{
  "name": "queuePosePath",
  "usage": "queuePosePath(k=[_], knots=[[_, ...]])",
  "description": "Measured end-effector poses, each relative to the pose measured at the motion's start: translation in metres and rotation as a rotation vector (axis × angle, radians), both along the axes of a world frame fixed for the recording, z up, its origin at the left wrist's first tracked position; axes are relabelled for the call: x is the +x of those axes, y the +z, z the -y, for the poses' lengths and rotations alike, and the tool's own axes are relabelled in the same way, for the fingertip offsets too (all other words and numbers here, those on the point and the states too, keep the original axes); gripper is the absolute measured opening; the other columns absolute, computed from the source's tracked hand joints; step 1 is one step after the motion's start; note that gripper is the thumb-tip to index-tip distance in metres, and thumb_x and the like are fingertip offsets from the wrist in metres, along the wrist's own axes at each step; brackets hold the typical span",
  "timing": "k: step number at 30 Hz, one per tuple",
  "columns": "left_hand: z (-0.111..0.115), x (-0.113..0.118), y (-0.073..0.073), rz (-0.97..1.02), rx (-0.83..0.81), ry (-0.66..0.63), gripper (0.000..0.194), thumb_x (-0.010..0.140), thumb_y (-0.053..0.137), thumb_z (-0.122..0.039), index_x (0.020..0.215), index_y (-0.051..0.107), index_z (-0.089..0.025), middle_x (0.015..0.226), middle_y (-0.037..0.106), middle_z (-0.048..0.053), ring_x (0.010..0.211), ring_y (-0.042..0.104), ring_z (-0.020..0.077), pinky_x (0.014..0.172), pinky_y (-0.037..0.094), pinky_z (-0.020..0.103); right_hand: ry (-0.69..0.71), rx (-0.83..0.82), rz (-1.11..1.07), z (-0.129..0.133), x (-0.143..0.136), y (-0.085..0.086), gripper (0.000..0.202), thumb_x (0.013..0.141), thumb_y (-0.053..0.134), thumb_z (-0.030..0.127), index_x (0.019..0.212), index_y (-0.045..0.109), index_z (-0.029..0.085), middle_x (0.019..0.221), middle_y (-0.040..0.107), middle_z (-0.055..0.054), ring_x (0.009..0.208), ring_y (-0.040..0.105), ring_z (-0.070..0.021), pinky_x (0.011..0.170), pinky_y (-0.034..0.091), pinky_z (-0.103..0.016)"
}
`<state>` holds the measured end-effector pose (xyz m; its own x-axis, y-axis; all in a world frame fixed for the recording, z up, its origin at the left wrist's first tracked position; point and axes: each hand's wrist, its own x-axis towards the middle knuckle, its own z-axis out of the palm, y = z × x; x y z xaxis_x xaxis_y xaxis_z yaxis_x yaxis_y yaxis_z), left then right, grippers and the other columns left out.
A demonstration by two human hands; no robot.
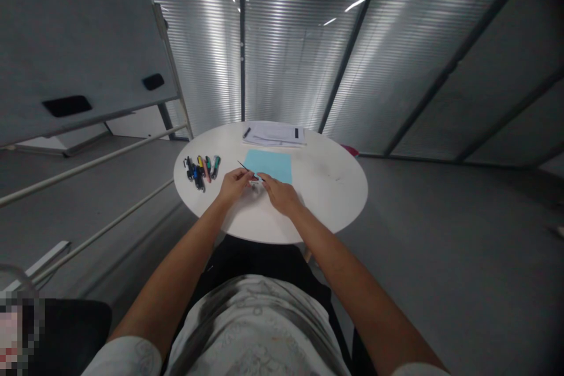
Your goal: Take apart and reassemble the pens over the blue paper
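Note:
My left hand (235, 184) and my right hand (281, 192) meet over the near edge of a light blue sheet of paper (272, 163). A thin dark rod (244, 165), like a pen or a pen refill, slants up and left out of my left fingers. Its other end runs to the fingertips of my right hand, which are closed on it too. Just under the fingers shows a small whitish thing (255, 185), too blurred to name. Left of my hands, several pens and markers (200, 171) lie in a loose group on the white round table (326, 205).
A stack of papers (274, 135) lies at the table's far side, with a dark pen (247, 132) on its left edge. A whiteboard frame (145, 138) stands to the left. Behind the table is a glass wall with blinds (286, 59).

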<state>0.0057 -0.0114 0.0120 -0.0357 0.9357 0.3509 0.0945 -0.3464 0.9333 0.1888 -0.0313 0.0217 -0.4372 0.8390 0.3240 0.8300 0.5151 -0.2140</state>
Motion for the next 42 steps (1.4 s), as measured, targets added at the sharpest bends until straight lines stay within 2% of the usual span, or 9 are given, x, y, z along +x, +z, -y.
queuePosePath(k=[5, 30, 37, 42], knots=[[0.0021, -0.0005, 0.0023, 0.018, -0.004, 0.015, 0.034, 0.077, 0.066, -0.048, 0.077, 0.067, -0.014, 0.071, 0.07, 0.006, 0.055, 0.053, 0.0107, 0.058, 0.044, 0.026, 0.012, 0.007, 0.015, 0.0005, 0.0002, 0.0001, 0.041, 0.102, 0.029, 0.032, 0.142, 0.038, 0.028, 0.124, 0.066, -0.006, 0.097, 0.068, -0.0231, 0.078, 0.049, -0.032], [-0.0019, -0.0012, 0.0, 0.16, -0.061, 0.025, 0.037, 0.073, 0.068, -0.052, 0.078, 0.063, -0.016, 0.083, 0.073, 0.011, 0.045, 0.048, 0.0073, 0.044, 0.036, 0.023, 0.009, 0.0, 0.081, 0.0052, 0.0009, 0.0051, 0.036, 0.102, 0.031, 0.033, 0.134, 0.046, 0.025, 0.112, 0.071, -0.007, 0.093, 0.068, -0.0216, 0.076, 0.044, -0.029], [0.0, 0.0001, -0.0003, 0.093, -0.067, -0.012, 0.039, 0.074, 0.067, -0.053, 0.081, 0.065, -0.015, 0.081, 0.074, 0.009, 0.044, 0.048, 0.0074, 0.044, 0.036, 0.023, 0.018, -0.004, 0.074, 0.0048, 0.0003, 0.0046, 0.035, 0.102, 0.032, 0.033, 0.133, 0.046, 0.025, 0.112, 0.07, -0.007, 0.094, 0.068, -0.0208, 0.076, 0.044, -0.029], [0.0043, -0.0006, 0.0027, -0.007, -0.085, -0.058, 0.035, 0.075, 0.066, -0.049, 0.076, 0.071, -0.014, 0.062, 0.067, 0.004, 0.044, 0.047, 0.0084, 0.045, 0.035, 0.023, -0.008, 0.006, 0.052, 0.004, 0.0006, 0.0034, 0.035, 0.102, 0.032, 0.034, 0.131, 0.047, 0.023, 0.112, 0.07, -0.008, 0.091, 0.068, -0.0211, 0.074, 0.043, -0.029]])
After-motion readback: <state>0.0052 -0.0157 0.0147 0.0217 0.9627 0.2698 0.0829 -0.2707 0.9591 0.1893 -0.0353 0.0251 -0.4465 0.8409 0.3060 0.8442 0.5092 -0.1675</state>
